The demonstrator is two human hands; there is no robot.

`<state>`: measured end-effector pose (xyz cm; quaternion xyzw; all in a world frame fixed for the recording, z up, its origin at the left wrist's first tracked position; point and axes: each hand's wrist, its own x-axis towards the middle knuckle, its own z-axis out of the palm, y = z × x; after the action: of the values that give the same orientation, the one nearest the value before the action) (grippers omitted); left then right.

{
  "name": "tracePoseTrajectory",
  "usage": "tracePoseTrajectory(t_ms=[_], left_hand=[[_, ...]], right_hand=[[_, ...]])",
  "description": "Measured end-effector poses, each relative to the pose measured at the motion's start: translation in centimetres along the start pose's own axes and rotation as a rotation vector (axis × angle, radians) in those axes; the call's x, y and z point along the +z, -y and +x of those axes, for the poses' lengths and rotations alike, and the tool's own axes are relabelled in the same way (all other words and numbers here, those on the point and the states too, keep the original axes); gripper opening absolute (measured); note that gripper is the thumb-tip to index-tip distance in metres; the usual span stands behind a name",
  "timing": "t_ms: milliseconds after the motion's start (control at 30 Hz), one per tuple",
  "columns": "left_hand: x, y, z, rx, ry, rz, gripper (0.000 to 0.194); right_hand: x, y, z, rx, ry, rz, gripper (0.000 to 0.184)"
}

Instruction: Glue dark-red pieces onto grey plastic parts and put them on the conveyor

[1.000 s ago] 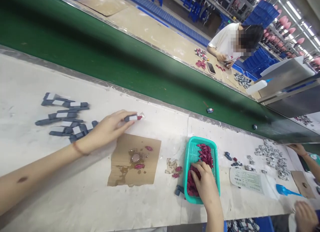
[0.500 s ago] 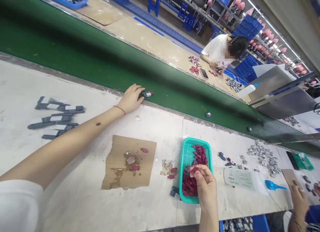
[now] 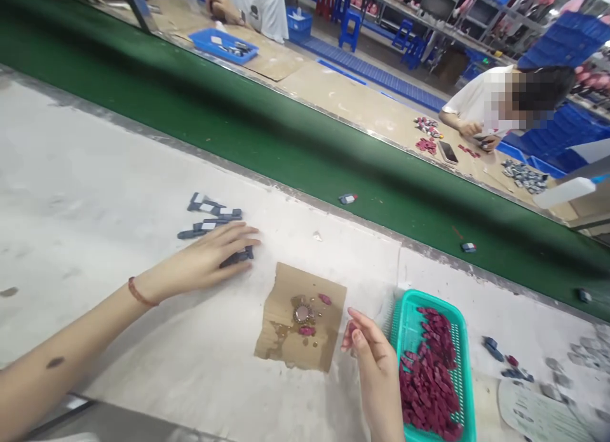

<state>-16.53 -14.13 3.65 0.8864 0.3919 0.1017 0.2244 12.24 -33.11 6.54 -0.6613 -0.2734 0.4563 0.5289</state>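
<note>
Positions are given from the centre of the brown, ragged-edged cardboard square (image 3: 290,280) on the white-topped table (image 3: 119,162). At ten o'clock, the left hand (image 3: 204,258) arched palm-down with fingers spread over a dark blue-grey plastic piece (image 3: 238,254); whether it pressed on it could not be told. At four o'clock, the right hand (image 3: 379,372) pinched narrowly on a small crimson piece (image 3: 351,331), just beside the teal perforated plastic basket (image 3: 431,296) of loose crimson pieces (image 3: 429,391).

Risks, as judged: the small, partly hidden crimson piece could slip or turn, the pinch being at the fingertips. A sleeve or finger crossing the cardboard could smear the clear wet patches (image 3: 279,340) — probably adhesive — or stick to the crimson piece beside the round, scalloped-edged object (image 3: 303,313). The spread left fingers could nudge neighbouring blue-grey pieces (image 3: 210,226) out of line.

Edges: the green belt (image 3: 286,162) bounded the table from ten through twelve to two o'clock; the near edge ran at seven. The basket rim hemmed the right hand at its three o'clock. The broadest room for moving lay at nine o'clock, beyond the left forearm.
</note>
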Motion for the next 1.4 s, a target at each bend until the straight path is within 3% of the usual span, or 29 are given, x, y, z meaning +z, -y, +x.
tracePoseTrajectory(t_ms=[100, 267, 467, 667, 833, 933, 1067, 1200, 1400], left_hand=[[-0.1, -0.1, -1.1, 0.003, 0.002, 0.026, 0.049], [0.3, -0.7, -0.7, -0.042, -0.074, 0.103, 0.046], [0.9, -2.4, 0.0, -0.068, -0.122, 0.281, 0.04], [1.5, -2.8, 0.8, -0.15, -0.143, 0.222, 0.041], [0.9, -3.2, 1.1, -0.234, -0.23, 0.027, 0.042], [0.1, -4.7, 0.7, -0.318, -0.225, -0.258, 0.04], [0.3, -7.6, -0.2, -0.323, -0.007, -0.718, 0.033], [1.8, -9.9, -0.8, -0.273, 0.212, -0.976, 0.028], [3.5, -11.5, -1.0, -0.348, 0.25, -1.139, 0.026]], right_hand=[[1.5, -0.1, 0.8, 0.06, 0.071, 0.005, 0.028], [2.9, 0.1, 1.3, 0.09, 0.173, 0.054, 0.025], [3.7, 0.0, 1.4, -0.02, 0.157, -0.05, 0.012], [3.7, -0.4, 1.4, -0.062, 0.174, -0.13, 0.015], [3.7, -0.6, 1.5, -0.11, 0.176, -0.198, 0.023], [3.8, -0.5, 1.4, -0.174, 0.191, -0.263, 0.017], [4.3, -0.1, 1.2, -0.157, 0.183, -0.226, 0.012], [4.9, 0.2, 1.0, -0.104, 0.21, -0.156, 0.009], [5.7, 0.1, 0.6, -0.17, 0.21, -0.133, 0.005]])
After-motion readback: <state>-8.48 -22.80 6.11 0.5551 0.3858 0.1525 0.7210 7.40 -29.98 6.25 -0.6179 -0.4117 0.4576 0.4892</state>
